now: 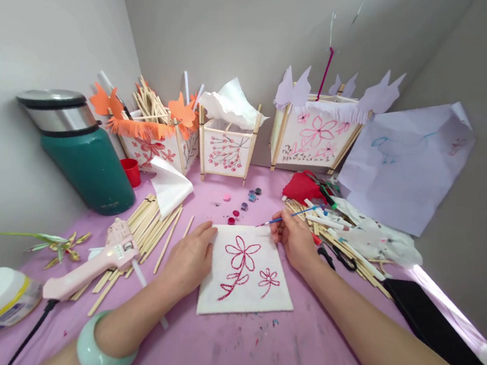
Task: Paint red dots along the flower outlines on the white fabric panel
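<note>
- Head view: my left hand [191, 259], fingers laid flat, pins paper square [250, 303].
- Right hand [295, 242] fingers pinch paintbrush [295, 214] at its far right corner.
- Two red flowers [242, 260] painted; margins bare.

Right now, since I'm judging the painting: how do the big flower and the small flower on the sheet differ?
The big flower sits near the left hand; the small flower sits lower right. The big flower has a long, leafy stem; the small flower a short one. Both are red outlines on the white sheet.
</note>
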Motion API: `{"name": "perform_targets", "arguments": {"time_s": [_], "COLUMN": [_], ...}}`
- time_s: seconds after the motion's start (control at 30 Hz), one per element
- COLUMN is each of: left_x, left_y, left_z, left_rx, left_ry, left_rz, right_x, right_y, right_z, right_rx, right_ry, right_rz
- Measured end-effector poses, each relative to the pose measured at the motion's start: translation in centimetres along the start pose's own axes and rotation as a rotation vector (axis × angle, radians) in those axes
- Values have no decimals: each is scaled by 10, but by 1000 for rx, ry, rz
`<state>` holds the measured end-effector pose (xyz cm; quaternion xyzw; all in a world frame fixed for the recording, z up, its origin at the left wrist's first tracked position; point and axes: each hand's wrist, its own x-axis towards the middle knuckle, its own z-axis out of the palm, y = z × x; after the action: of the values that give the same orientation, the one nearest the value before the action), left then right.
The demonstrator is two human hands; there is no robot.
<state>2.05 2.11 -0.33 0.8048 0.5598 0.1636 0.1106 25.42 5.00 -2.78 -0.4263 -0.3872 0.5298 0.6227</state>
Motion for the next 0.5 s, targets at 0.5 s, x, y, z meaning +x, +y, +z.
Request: {"name": "perform_targets", "arguments": {"time_s": [0.5], "left_x": [-2], "left_y": [3], "left_z": [-4], "left_rx": [132], "left_ry": [-90], "left_rz": [69], "right_x": [-10], "right_y": [-1], "right_z": [3], "right_rx": [-383], "right_ry": [113], "right_rz": [-212]}}
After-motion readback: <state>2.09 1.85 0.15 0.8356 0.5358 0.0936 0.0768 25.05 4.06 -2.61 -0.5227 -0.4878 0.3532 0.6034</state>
